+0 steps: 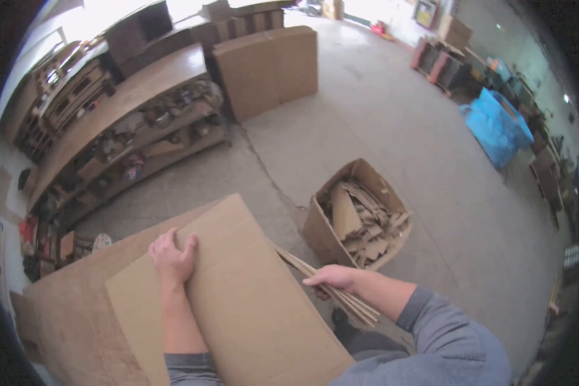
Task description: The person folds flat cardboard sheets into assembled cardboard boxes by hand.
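Observation:
My left hand (172, 256) lies on a large cardboard sheet (251, 289), thumb apart from the fingers, pressing near its far left edge. The sheet rests on a worn wooden table (64, 315), and more cardboard shows to the left of my forearm. Beyond the sheet's right edge, my right hand (334, 278) is closed around several narrow cardboard strips (354, 305). The strips slant from the sheet's edge down toward my body, and part of them is hidden behind the fingers.
On the floor ahead to the right stands an open cardboard box (328, 231) full of scraps (367, 219). A long workbench (128, 96) with cluttered shelves runs along the left. Large cardboard panels (270, 74) stand at its end. A blue bag (495, 125) sits at the far right.

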`<state>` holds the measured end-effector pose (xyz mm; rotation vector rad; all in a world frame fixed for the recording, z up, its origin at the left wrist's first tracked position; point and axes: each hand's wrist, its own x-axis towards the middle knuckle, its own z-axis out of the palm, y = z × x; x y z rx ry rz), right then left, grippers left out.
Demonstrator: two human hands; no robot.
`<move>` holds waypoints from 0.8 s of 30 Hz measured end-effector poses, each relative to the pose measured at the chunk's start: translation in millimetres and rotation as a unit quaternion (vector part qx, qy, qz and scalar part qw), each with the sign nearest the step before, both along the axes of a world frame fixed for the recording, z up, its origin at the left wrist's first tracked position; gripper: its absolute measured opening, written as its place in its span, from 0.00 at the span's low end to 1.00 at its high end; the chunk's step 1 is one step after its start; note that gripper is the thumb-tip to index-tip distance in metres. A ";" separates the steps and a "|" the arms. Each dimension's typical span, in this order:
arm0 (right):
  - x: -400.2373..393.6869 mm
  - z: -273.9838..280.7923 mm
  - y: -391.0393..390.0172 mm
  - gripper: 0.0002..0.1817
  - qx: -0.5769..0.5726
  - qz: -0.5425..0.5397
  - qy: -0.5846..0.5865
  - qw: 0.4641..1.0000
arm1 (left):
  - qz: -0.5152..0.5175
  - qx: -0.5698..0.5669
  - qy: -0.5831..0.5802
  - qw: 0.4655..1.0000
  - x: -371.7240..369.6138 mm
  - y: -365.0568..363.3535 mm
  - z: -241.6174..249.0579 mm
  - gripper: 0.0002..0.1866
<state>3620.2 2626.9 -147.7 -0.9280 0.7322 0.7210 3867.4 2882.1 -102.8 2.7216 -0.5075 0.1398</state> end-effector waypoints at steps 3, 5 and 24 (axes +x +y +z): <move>4.1 13.2 1.3 0.18 -0.086 0.070 -0.007 0.994 | -0.005 0.003 0.006 1.000 2.2 0.6 1.8 0.35; 5.5 21.0 8.6 0.33 -0.195 0.097 -0.006 0.976 | 0.004 0.010 0.007 1.000 3.1 4.2 -0.4 0.35; 2.3 15.8 26.9 0.46 -0.164 0.074 0.015 0.984 | 0.005 -0.017 0.005 1.000 -3.4 -1.5 8.9 0.30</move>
